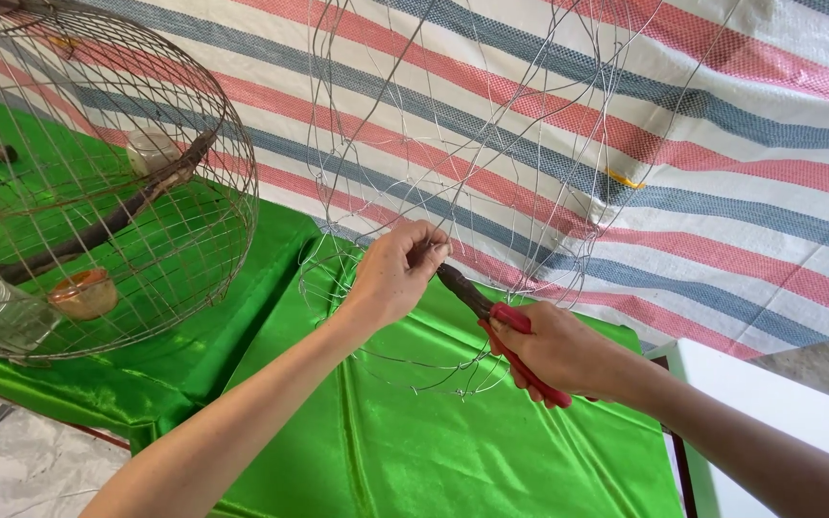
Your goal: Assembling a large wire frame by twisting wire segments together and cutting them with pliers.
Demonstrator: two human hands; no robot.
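Left hand [393,273] pinched on wire frame [453,173], right hand [547,347] closed around red-handled pliers [491,315].

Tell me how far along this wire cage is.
Done: a finished round cage with perch and cups stands on the green cloth. In hand: the left hand pinches a wire of the unfinished wire frame while the right hand works red-handled pliers at that joint. Left: the frame's wires look wavy, sparse and loose.
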